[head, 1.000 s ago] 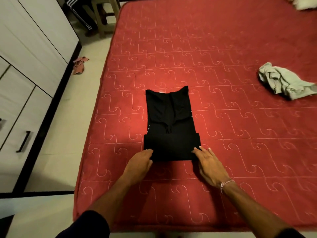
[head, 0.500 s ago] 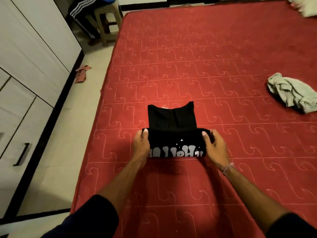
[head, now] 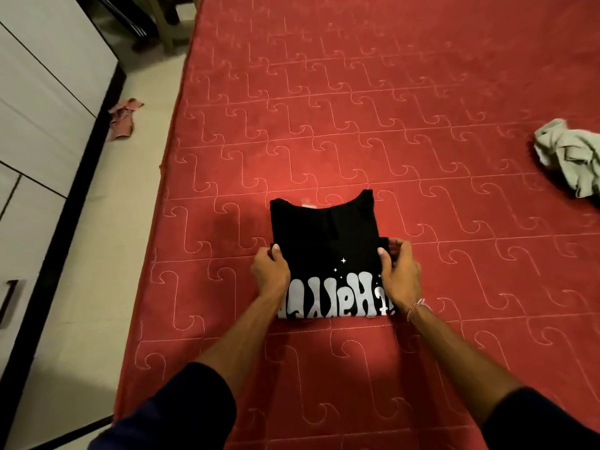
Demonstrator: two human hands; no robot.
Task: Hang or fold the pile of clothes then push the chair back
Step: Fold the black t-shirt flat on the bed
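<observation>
Now I've carried the black T-shirt's (head: 324, 235) printed lower half up over its top on the red mattress (head: 357, 108), left hand (head: 271, 271) and right hand (head: 401, 274) pinching the fold's corners, so this fold looks nearly complete.

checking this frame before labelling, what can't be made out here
Head view only:
- Black printed t-shirt: the white lettering is partly covered by the left hand and right hand.
- Crumpled pale green garment: cut off by the right edge.
- Wooden stool legs: cut off by the top edge.
- White wardrobe's dark handle: blurred.
</observation>
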